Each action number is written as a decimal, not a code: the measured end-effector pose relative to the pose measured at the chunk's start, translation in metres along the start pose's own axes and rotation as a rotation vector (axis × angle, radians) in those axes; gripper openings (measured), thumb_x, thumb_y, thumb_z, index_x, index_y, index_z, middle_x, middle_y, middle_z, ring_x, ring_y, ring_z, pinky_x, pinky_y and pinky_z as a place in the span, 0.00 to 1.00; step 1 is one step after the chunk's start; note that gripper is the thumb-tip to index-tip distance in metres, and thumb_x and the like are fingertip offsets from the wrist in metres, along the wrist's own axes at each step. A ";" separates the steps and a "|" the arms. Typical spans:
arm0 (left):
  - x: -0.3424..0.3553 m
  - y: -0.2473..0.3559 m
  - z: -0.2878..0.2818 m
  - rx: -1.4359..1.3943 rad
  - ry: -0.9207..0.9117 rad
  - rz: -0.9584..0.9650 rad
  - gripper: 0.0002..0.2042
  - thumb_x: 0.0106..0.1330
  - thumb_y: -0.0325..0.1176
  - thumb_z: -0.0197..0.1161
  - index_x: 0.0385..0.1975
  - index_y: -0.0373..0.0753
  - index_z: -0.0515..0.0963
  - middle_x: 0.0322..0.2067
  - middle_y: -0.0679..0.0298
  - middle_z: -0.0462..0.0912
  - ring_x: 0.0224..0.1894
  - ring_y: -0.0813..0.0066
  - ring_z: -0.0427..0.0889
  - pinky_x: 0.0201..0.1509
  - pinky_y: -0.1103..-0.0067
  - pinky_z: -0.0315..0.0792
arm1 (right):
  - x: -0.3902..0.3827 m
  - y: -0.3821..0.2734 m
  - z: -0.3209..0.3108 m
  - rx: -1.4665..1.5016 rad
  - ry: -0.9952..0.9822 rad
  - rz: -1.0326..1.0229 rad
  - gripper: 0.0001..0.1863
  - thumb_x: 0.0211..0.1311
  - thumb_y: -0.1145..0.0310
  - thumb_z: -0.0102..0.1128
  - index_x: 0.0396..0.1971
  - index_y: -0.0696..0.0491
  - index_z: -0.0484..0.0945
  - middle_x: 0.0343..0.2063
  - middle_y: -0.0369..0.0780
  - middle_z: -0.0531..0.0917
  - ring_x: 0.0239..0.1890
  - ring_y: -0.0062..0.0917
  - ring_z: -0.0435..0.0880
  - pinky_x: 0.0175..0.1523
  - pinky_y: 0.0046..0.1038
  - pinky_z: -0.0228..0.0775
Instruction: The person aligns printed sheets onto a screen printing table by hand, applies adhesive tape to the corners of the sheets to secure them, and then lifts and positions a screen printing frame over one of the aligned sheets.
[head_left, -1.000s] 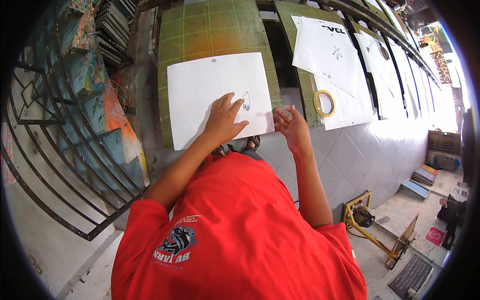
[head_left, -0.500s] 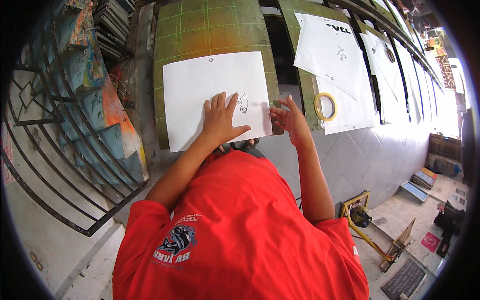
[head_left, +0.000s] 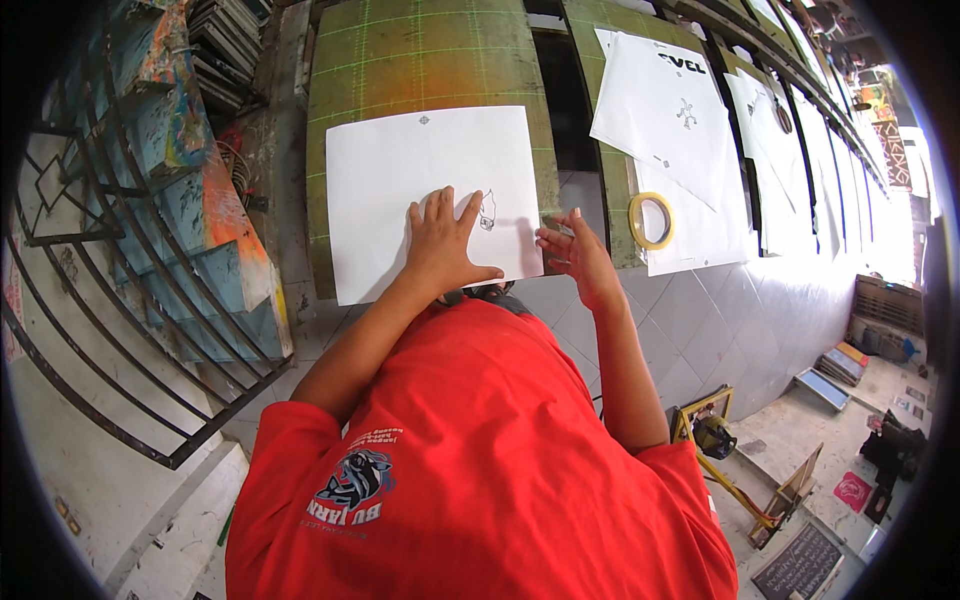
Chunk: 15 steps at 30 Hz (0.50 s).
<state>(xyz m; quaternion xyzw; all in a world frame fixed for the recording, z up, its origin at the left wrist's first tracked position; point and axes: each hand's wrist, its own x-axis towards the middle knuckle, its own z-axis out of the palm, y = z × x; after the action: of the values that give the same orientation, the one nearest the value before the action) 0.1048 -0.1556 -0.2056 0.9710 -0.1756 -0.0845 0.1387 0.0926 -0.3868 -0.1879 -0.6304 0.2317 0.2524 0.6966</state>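
My left hand [head_left: 438,250] lies with fingers spread on a white sheet [head_left: 380,160] bearing a small line drawing [head_left: 488,212] right of my fingers and a printed mark near the top. The sheet rests on a green, grid-lined board [head_left: 420,60] with an orange stain. My right hand [head_left: 585,265] is turned sideways at the sheet's right edge, fingers apart, fingertips at or just over that edge; exact contact is unclear. A yellow tape roll [head_left: 637,215] lies on the neighbouring board to the right.
More printed sheets [head_left: 660,110] lie on the boards to the right. A black metal railing [head_left: 180,440] and paint-stained blue steps [head_left: 240,290] stand at left. A yellow-framed tool [head_left: 715,460] and flat panels [head_left: 845,362] are at lower right, beside tiled floor [head_left: 680,330].
The sheet has shifted slightly left on the board. My left hand sits a little further left on screen; my right hand's fingers have straightened toward the sheet's right edge.
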 end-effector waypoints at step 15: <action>0.001 0.004 -0.009 -0.017 -0.101 0.020 0.69 0.22 0.67 0.76 0.71 0.48 0.47 0.62 0.35 0.53 0.67 0.38 0.51 0.64 0.42 0.49 | 0.008 -0.003 0.007 0.156 -0.114 0.065 0.44 0.66 0.32 0.30 0.63 0.59 0.59 0.46 0.41 0.80 0.43 0.18 0.74 0.49 0.23 0.57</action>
<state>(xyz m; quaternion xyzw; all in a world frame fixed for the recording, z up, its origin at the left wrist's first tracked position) 0.1060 -0.1571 -0.1965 0.9625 -0.1912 -0.1335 0.1385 0.1001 -0.3791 -0.1902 -0.5508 0.2309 0.2914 0.7472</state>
